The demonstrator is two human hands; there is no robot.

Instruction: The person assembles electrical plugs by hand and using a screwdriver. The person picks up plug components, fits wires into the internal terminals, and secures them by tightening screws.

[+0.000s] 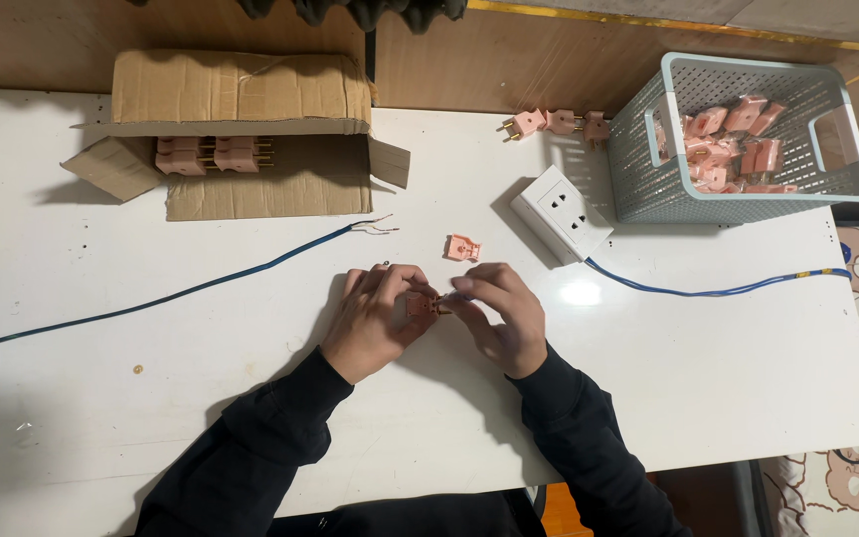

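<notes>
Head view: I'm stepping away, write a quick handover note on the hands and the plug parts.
Left hand and right hand together hold one pink plug over the table.
A loose pink part lies just beyond them.
Blue wire, bare ends free, lies left; white socket sits right.
Done: plugs stacked in the box.
Left: more plugs in the basket, three beside it.

Counts on the table

One cardboard box, one basket, one socket, two blue wires, three loose plugs by the basket.
</notes>
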